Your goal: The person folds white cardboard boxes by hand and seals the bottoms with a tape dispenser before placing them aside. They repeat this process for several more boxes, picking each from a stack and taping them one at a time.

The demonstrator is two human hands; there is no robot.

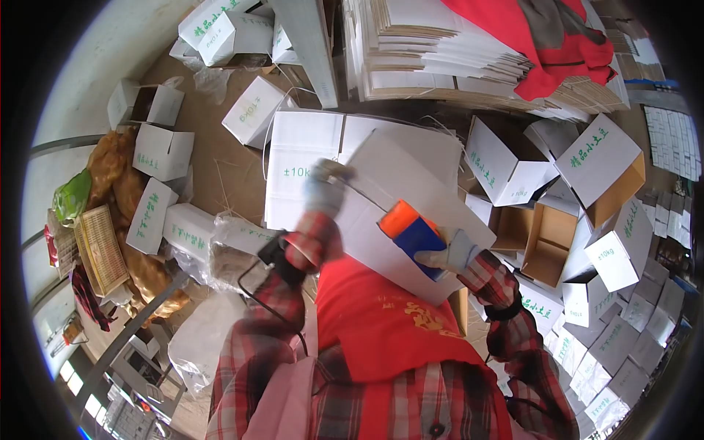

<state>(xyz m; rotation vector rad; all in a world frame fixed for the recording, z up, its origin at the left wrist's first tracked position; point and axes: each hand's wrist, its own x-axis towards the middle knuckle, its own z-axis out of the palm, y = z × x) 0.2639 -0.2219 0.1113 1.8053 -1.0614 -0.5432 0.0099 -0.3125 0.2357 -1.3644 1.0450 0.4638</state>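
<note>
A white cardboard box [411, 165] lies in front of me, its long seam running diagonally, with flat white cardboard [301, 136] under and beside it. My right hand [449, 253], in a pale glove, is closed around a blue and orange tape dispenser [412, 229] that rests against the box. My left hand [327, 187], also gloved, is over the box's left edge, blurred by motion; its fingers are too smeared to read.
Stacked flat cardboard [425, 51] with a red cloth [550, 44] stands at the back. Open boxes [506, 161] crowd the right. Brown sacks [125, 198], a yellow crate [103, 249] and plastic film [209, 337] are at the left.
</note>
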